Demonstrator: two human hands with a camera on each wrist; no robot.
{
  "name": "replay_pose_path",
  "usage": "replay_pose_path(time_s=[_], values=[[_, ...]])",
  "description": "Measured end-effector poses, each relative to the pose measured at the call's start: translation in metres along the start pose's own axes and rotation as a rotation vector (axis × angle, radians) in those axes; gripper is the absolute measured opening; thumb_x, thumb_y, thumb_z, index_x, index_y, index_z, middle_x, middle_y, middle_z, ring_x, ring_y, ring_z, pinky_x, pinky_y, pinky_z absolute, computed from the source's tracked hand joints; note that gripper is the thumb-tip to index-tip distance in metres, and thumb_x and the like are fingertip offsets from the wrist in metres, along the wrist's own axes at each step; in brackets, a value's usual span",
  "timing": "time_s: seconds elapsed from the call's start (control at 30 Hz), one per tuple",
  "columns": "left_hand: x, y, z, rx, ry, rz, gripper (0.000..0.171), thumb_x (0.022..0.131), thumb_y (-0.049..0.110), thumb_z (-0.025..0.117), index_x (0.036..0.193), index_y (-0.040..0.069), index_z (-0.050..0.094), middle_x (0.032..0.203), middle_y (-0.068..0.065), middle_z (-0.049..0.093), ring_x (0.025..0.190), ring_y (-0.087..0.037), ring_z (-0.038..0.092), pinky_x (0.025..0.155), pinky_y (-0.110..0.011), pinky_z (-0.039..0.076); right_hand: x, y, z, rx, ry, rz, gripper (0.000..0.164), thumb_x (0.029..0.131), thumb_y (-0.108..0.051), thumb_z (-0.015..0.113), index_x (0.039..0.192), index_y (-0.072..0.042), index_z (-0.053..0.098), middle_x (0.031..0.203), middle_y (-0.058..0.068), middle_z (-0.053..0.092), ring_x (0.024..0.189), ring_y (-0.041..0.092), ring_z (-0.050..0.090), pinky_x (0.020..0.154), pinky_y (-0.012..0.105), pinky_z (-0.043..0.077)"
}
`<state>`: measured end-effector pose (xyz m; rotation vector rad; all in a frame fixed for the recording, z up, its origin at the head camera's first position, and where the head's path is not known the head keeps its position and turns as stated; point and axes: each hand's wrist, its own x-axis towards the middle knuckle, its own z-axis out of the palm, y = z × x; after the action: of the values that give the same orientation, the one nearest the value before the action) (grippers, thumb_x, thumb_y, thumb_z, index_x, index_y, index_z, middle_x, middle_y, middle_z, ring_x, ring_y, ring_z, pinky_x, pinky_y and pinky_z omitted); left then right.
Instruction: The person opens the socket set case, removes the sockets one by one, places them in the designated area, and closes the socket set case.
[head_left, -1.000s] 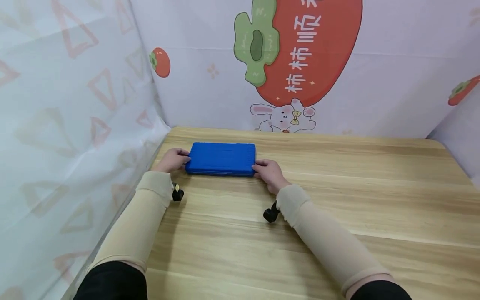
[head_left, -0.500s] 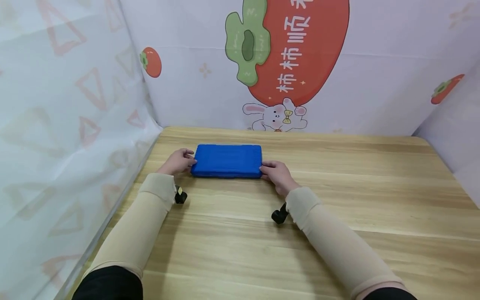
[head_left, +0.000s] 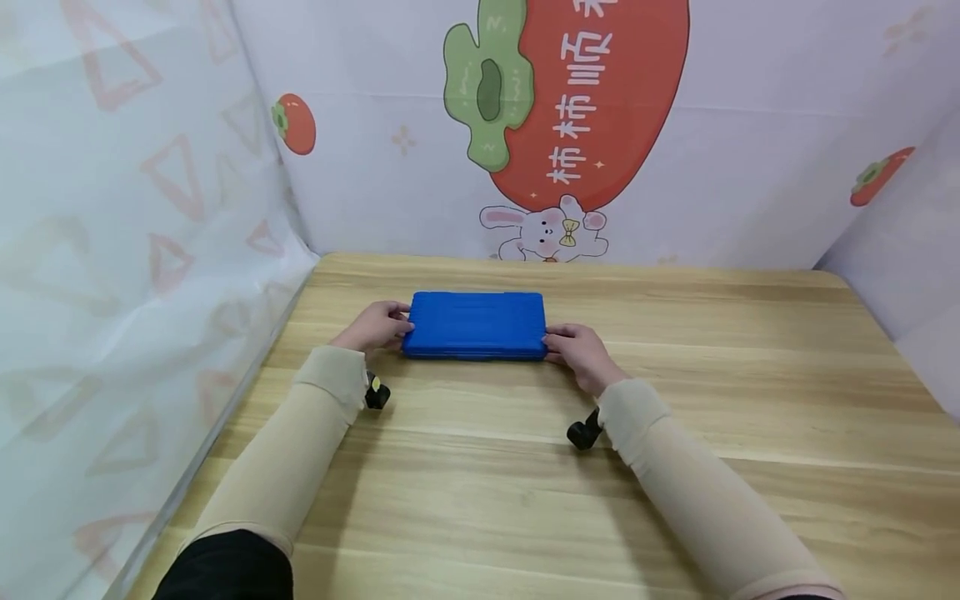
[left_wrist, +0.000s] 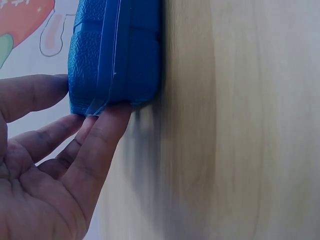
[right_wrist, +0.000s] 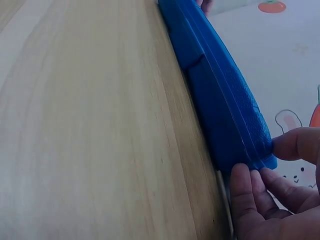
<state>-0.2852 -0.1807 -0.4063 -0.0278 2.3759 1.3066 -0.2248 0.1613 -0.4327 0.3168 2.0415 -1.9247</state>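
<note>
A flat blue plastic case (head_left: 477, 323) with a textured lid lies closed near the far side of the wooden table. My left hand (head_left: 377, 326) holds its left end, thumb at the lid's edge and fingertips against the end wall, as the left wrist view shows on the case (left_wrist: 112, 60). At the opposite end, my right hand (head_left: 582, 350) grips it the same way. In the right wrist view, the right thumb (right_wrist: 295, 145) presses the lid edge while the other fingers touch the end of the case (right_wrist: 215, 100). What the case contains is hidden.
The pale wooden table (head_left: 480, 483) extends toward me and to the right. Behind it hangs a white printed cloth (head_left: 360, 192) with fruit and a rabbit; another white cloth (head_left: 150, 333) borders the left edge. A small black camera (head_left: 585, 431) sticks out from the right wrist.
Both hands have moved the blue case to the right along the table, keeping their hold on its ends. The head view has also turned slightly to the right.
</note>
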Motion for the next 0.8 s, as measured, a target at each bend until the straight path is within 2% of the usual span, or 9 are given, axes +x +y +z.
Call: replay_pose_path(time_s=[0.17, 0.33, 0.5, 0.8], values=[[0.003, 0.004, 0.01, 0.012, -0.017, 0.031, 0.055, 0.107, 0.011, 0.055, 0.157, -0.004, 0.037, 0.135, -0.02, 0.052, 0.113, -0.027, 0.059, 0.091, -0.035, 0.057, -0.003, 0.002, -0.012, -0.014, 0.013, 0.013, 0.047, 0.108, -0.009, 0.053, 0.151, 0.008, 0.044, 0.153, 0.024, 0.046, 0.127, 0.03, 0.055, 0.107, 0.037, 0.05], [0.004, 0.006, 0.017, 0.016, -0.014, 0.046, 0.053, 0.107, 0.009, 0.055, 0.155, -0.005, 0.039, 0.131, -0.02, 0.054, 0.105, -0.025, 0.061, 0.083, -0.031, 0.058, -0.005, 0.004, -0.019, -0.022, 0.005, 0.006, 0.048, 0.108, -0.009, 0.053, 0.151, 0.009, 0.043, 0.152, 0.025, 0.045, 0.125, 0.029, 0.056, 0.105, 0.034, 0.051], [0.004, 0.01, 0.027, -0.021, -0.032, 0.056, 0.053, 0.107, 0.009, 0.055, 0.155, -0.004, 0.039, 0.129, -0.019, 0.054, 0.097, -0.021, 0.061, 0.077, -0.028, 0.057, -0.009, 0.009, -0.027, -0.01, 0.034, 0.009, 0.047, 0.108, -0.008, 0.053, 0.151, 0.01, 0.043, 0.152, 0.025, 0.045, 0.123, 0.027, 0.056, 0.1, 0.029, 0.053], [0.003, 0.022, 0.042, -0.029, -0.035, 0.073, 0.052, 0.107, 0.007, 0.055, 0.154, -0.004, 0.039, 0.129, -0.02, 0.053, 0.102, -0.024, 0.06, 0.085, -0.032, 0.058, -0.014, 0.011, -0.041, -0.001, 0.047, -0.008, 0.047, 0.108, -0.007, 0.051, 0.15, 0.012, 0.042, 0.15, 0.026, 0.045, 0.114, 0.021, 0.057, 0.094, 0.024, 0.055]])
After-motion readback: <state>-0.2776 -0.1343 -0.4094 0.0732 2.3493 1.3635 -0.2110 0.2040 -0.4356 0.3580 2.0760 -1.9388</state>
